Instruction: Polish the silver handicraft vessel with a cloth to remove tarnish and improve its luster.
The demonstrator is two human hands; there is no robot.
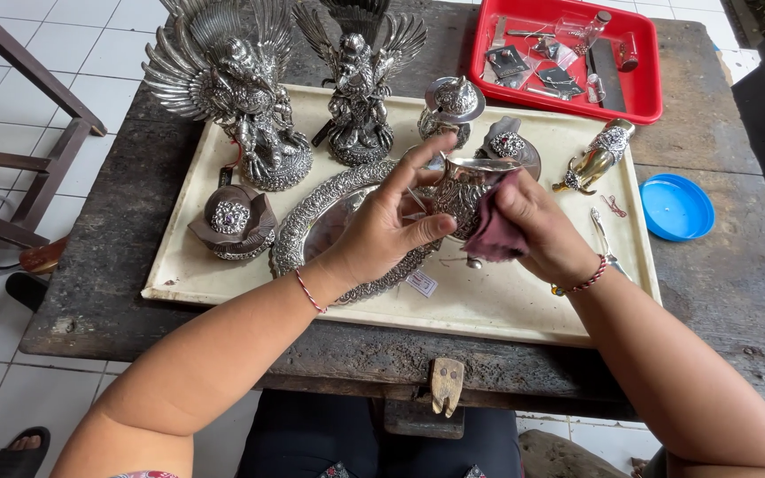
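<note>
A small embossed silver cup [460, 190] is held above the cream tray [524, 305], between both hands. It is gripped by the left hand [382, 232], whose thumb and fingers are closed on its side while the index finger is stretched up over the rim. The right hand [542, 232] is closed around a dark maroon cloth [493, 232], which is pressed against the cup's right side.

On the cream tray, which rests on a worn dark wooden table [737, 292], several silver pieces are set out: two winged bird-figure statues [232, 88] and [360, 84], an oval ornate silver platter [312, 221] partly under the left hand, a lidded silver box with a stone [232, 226], a domed silver lidded pot [452, 106], another small lidded piece [511, 142], and a gold-and-silver handle-shaped piece [597, 159]. Tweezers [602, 239] and a small paper tag [421, 283] lie on the tray's bare part.

Beyond it, a red plastic tray [648, 84] is filled with small tools, plastic bags and little bottles. A blue round lid [676, 206] lies on the table beside the cream tray.
</note>
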